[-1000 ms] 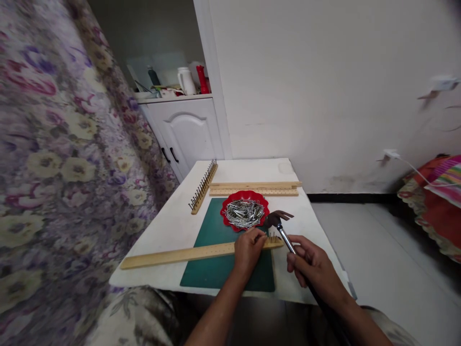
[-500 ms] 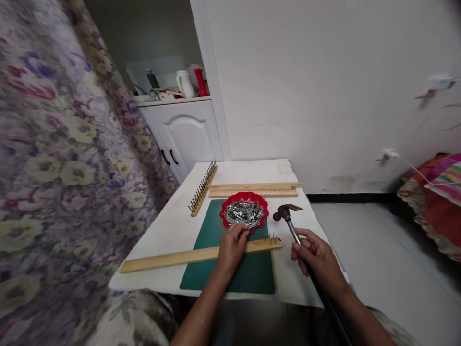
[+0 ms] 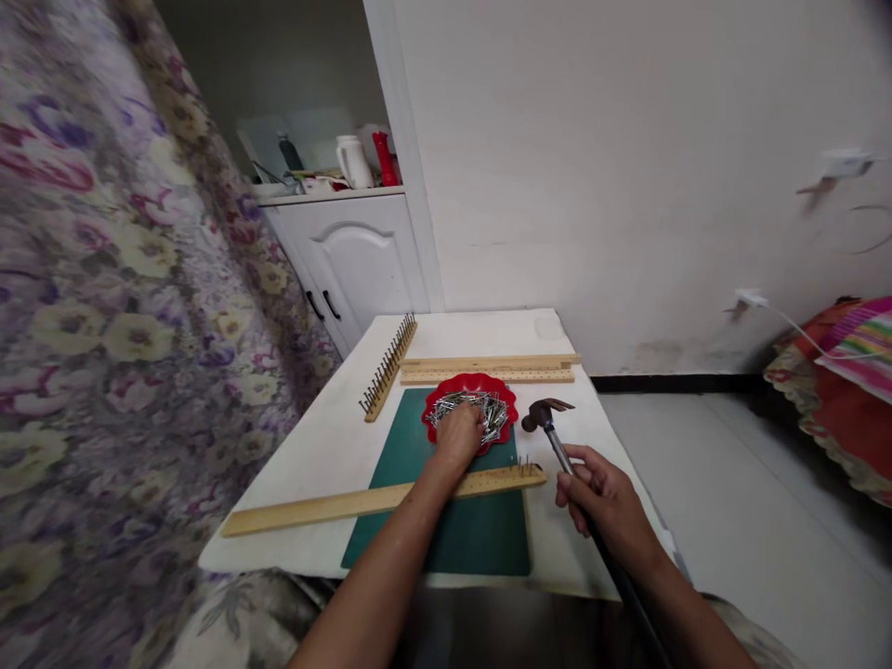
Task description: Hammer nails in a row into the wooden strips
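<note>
My left hand (image 3: 461,434) reaches into a red scalloped bowl (image 3: 512,395) heaped with silvery nails (image 3: 493,423). Its fingers are curled down among the nails, and their tips are hidden. A claw hammer (image 3: 557,446) is gripped in my right hand (image 3: 603,502), its head raised over the table's right side. Below my left forearm lies a long wooden strip (image 3: 313,512) with rows of small holes. Several nails (image 3: 526,465) stand upright near its right end, just left of the hammer. The strip rests across a green cutting mat (image 3: 480,534).
Another wooden strip (image 3: 390,369) full of upright nails lies at the table's back left. Two more drilled strips (image 3: 488,376) lie behind the bowl. The white table (image 3: 293,483) stands near a wall, with a floral curtain (image 3: 139,372) to the left and a cabinet (image 3: 362,255) behind.
My left hand has moved forward from above the wooden strip into the bowl of nails. My right hand still holds the hammer in nearly the same place.
</note>
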